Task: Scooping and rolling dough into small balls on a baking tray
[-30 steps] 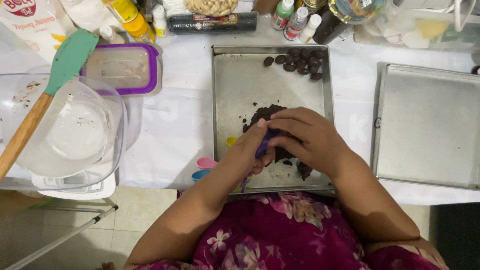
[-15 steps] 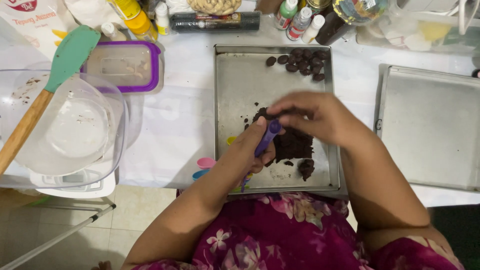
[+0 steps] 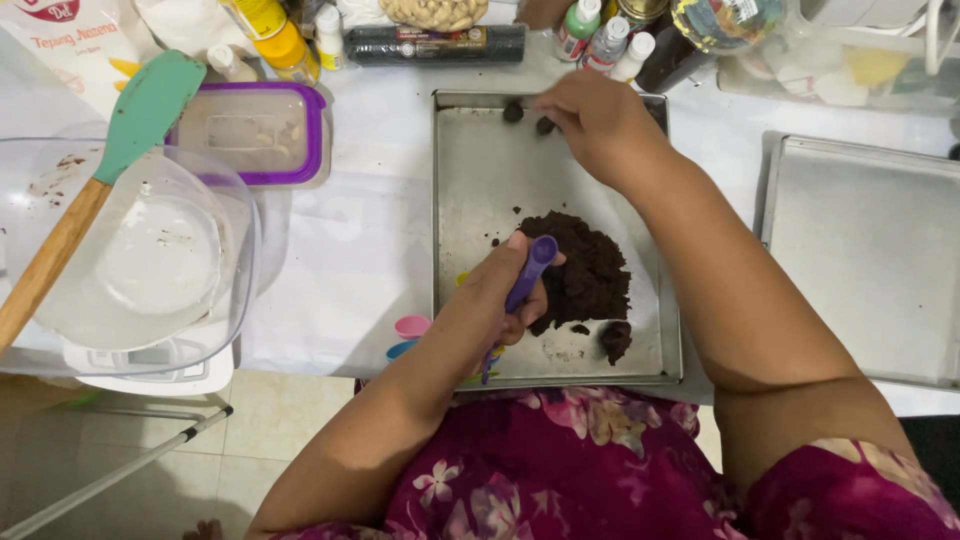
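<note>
A metal baking tray [image 3: 480, 180] lies in front of me with a heap of dark brown dough [image 3: 585, 265] near its front. My left hand [image 3: 495, 295] grips a purple measuring spoon [image 3: 528, 275] right beside the heap. My right hand [image 3: 598, 120] reaches to the tray's far edge, fingers down on small dark dough balls [image 3: 528, 118] set there. Whether a ball is still in its fingers is hidden.
A clear bowl [image 3: 120, 250] with a teal spatula [image 3: 110, 160] sits on a scale at left. A purple-lidded box [image 3: 255, 130] stands behind it. A second metal tray [image 3: 870, 260] lies at right. Bottles, jars and packets line the back edge.
My right hand left the dough heap and moved up to the tray's far edge. The left hand stayed by the heap with the purple spoon.
</note>
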